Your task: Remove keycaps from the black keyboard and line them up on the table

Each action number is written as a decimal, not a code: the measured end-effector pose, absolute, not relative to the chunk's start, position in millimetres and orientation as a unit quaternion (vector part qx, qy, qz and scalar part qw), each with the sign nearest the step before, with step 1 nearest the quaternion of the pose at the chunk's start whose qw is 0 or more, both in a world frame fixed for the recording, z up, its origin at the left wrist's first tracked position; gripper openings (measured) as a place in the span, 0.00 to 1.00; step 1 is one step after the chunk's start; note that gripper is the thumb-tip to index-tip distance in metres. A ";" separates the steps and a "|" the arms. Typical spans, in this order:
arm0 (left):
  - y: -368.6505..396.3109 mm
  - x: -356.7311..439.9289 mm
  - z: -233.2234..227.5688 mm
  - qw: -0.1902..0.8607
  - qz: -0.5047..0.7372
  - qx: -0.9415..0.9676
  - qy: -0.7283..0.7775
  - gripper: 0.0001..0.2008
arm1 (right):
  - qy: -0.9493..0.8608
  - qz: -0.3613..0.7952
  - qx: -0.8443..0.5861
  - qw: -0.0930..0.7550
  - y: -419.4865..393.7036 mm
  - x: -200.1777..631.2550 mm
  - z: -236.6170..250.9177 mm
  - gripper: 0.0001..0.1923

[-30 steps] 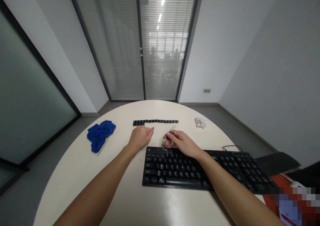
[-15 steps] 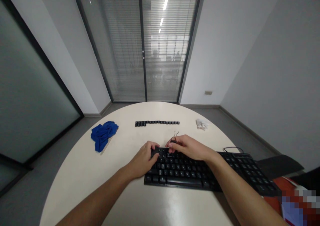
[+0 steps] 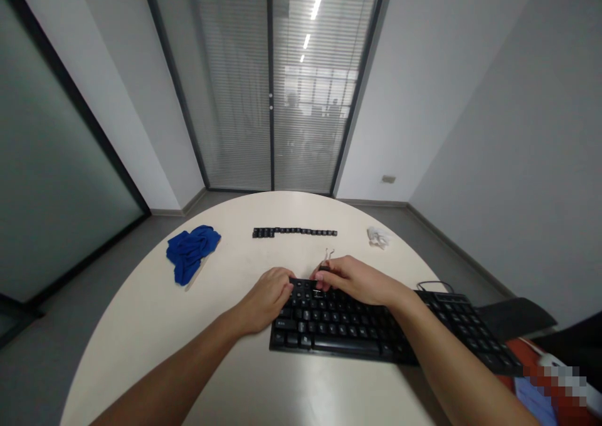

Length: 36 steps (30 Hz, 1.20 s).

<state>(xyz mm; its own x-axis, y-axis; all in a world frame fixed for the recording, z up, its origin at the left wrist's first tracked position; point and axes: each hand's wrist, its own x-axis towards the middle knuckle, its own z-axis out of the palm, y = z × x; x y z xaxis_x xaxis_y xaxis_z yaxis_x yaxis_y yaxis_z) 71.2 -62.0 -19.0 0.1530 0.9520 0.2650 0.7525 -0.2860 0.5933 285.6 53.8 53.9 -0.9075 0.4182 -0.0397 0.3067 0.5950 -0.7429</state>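
Note:
A black keyboard (image 3: 348, 344) lies on the round table in front of me, some keys gone from its upper left part. My left hand (image 3: 271, 297) is closed around the keyboard's upper left corner, thumb drawn in against the fingers. In my right hand (image 3: 350, 278) is a small wire keycap puller (image 3: 328, 255), pinched between thumb and fingers with its wire ends sticking up and away from me. This hand rests over the top key rows, and its forearm crosses the keyboard. Removed keycaps (image 3: 295, 230) stand in a line beyond the keyboard, doubled at the left end.
A crumpled blue cloth (image 3: 192, 250) with a pale stick-like strip beside it lies at the table's left. Crumpled white material (image 3: 378, 237) sits at the right. The keyboard cable (image 3: 435, 283) loops near the table's right edge. A red item (image 3: 522, 354) is at lower right.
My left thumb has drawn back from the keys toward the fingers at the keyboard's corner. My right hand stays nearly in place with the puller. The view has shifted slightly.

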 end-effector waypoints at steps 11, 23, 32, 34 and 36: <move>-61.4 68.4 -24.9 0.162 0.318 0.741 0.568 0.14 | -0.891 0.387 -0.211 0.106 45.3 283.5 39.8 0.21; -60.2 72.7 -19.4 0.179 0.342 0.723 0.573 0.12 | -0.885 0.388 -0.228 0.116 49.8 288.5 34.0 0.22; -60.8 73.3 -19.1 0.188 0.346 0.714 0.579 0.11 | -0.844 0.447 -0.268 0.128 51.8 286.7 26.9 0.23; -60.4 73.0 -20.3 0.187 0.349 0.713 0.578 0.11 | -0.809 0.495 -0.287 0.132 55.4 285.1 20.4 0.24; -60.3 72.9 -20.9 0.187 0.351 0.712 0.578 0.11 | -0.767 0.543 -0.312 0.139 59.4 283.4 14.0 0.24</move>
<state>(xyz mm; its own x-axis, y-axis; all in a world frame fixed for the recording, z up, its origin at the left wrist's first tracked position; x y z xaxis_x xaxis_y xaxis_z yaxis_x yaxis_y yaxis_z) 72.9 -60.3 -20.9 0.0843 0.9550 0.2844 0.6930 -0.2613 0.6720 283.4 59.4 14.0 -0.7666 0.6297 -0.1255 0.3278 0.2158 -0.9198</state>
